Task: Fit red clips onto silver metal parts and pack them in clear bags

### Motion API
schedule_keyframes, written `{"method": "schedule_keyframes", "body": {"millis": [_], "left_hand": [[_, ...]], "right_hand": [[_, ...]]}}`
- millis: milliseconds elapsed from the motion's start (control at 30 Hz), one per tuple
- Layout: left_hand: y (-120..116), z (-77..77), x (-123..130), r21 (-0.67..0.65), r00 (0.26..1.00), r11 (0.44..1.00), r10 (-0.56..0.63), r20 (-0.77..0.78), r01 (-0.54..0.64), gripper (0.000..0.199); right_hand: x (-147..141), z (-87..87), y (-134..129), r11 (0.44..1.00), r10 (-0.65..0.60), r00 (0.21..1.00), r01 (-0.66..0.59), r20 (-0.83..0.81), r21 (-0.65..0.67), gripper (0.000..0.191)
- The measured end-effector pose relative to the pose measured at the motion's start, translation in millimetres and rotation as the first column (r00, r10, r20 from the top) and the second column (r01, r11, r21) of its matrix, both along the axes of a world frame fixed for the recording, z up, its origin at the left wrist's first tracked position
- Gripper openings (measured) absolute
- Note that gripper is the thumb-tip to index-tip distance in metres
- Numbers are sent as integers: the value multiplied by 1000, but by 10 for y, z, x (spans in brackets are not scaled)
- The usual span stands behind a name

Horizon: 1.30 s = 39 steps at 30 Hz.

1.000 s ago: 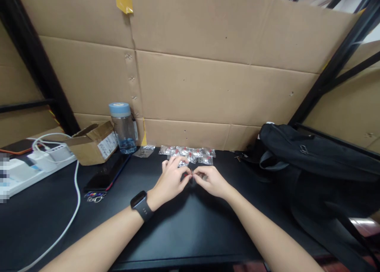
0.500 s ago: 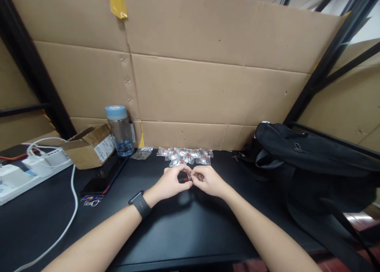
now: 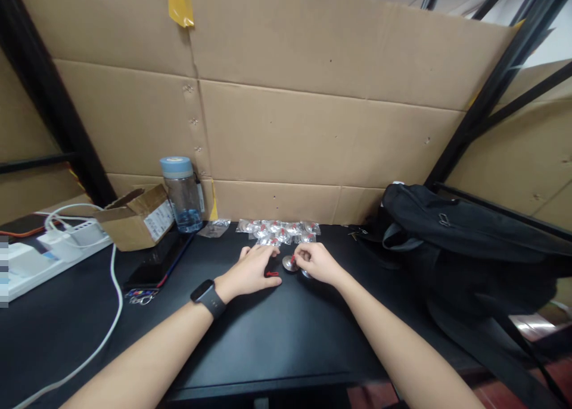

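Note:
My right hand point(image 3: 315, 261) pinches the red cord of a small shiny metal disc point(image 3: 289, 265), which looks like a finger cymbal and sits at the fingertips. Part of a second metal disc point(image 3: 305, 274) shows under that hand. My left hand point(image 3: 252, 271), with a dark watch on its wrist, is open with thumb and fingers apart. A red cord loop point(image 3: 271, 273) shows in the gap between its thumb and fingers; whether the hand touches it I cannot tell. Just beyond both hands lie several similar discs in clear plastic bags point(image 3: 282, 233), each with a bit of red.
At the left are a white power strip point(image 3: 58, 260) with cables, an open cardboard box point(image 3: 134, 218), a blue-lidded bottle point(image 3: 181, 194) and a dark phone point(image 3: 156, 266). An empty plastic bag point(image 3: 215, 228) lies near the bottle. A black backpack point(image 3: 465, 236) fills the right side.
My hands have come apart from each other. The left hand moved left and opened. A metal disc is now in view at the right fingertips, with its red cord pinched.

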<state>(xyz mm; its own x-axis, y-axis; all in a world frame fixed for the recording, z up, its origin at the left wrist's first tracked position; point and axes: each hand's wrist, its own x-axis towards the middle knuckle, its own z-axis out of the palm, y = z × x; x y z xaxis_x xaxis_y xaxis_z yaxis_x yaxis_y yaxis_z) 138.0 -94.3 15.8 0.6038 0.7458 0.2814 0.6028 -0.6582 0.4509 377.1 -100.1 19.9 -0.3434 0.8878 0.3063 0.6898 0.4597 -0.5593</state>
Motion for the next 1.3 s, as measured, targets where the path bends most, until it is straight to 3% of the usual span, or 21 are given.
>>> {"method": "schedule_keyframes", "body": {"millis": [200,367,533,767,967,1067,1300], "left_hand": [[34,1,-74,28,991,1000,-4,-135,8,14],[13,31,-83,16,985,999,-39,-166,42,11],[13,27,-61,56,994,997,-40,-106,46,15],[-24,113,-6,8,998,1000,-29,48,28,15],[-34,150,14,-50,991,997,57,119,-51,11],[-6,118,15,-73,988,994,86,130,-77,8],[8,129,7,-75,979,994,89,185,-77,12]], "right_hand": [[235,80,59,996,5,993,6,119,-92,20],[503,232,24,979,131,967,-91,221,-180,58],[520,247,16,958,171,964,-115,204,-262,44],[459,229,-39,951,157,980,-118,120,-286,48],[389,266,-101,965,240,946,-210,216,-156,60],[362,276,-118,965,246,931,-209,271,-158,64],[268,270,-178,991,124,921,-100,369,-84,59]]}}
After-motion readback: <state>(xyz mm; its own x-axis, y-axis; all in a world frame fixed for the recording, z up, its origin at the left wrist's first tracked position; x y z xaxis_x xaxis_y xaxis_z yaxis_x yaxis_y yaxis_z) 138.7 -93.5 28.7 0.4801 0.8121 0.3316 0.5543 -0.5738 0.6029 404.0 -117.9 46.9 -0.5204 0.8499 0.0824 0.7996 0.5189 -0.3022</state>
